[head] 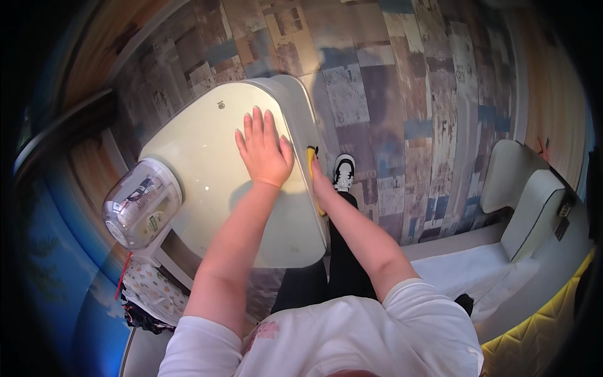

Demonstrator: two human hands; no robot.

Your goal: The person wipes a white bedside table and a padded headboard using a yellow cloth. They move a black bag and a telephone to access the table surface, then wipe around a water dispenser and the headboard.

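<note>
My left hand (266, 158) lies flat, fingers spread, on the glossy cream top of a rounded cabinet or table (207, 141). Nothing shows between its fingers. Lower down on the right, my right hand (320, 179) presses a yellow cloth (310, 160) against the side of the same piece of furniture. Most of that cloth is hidden behind the hand, and only its edges show. A clear plastic jar (141, 202) with a pale rim stands at the left edge of the top, with items inside it.
A patterned fabric bag (158, 285) is below the jar. White padded seats (532, 212) stand at the right, beside a white-covered surface (457, 268). My shoe (344, 172) rests on the patchwork plank-pattern floor (391, 94) close to the furniture.
</note>
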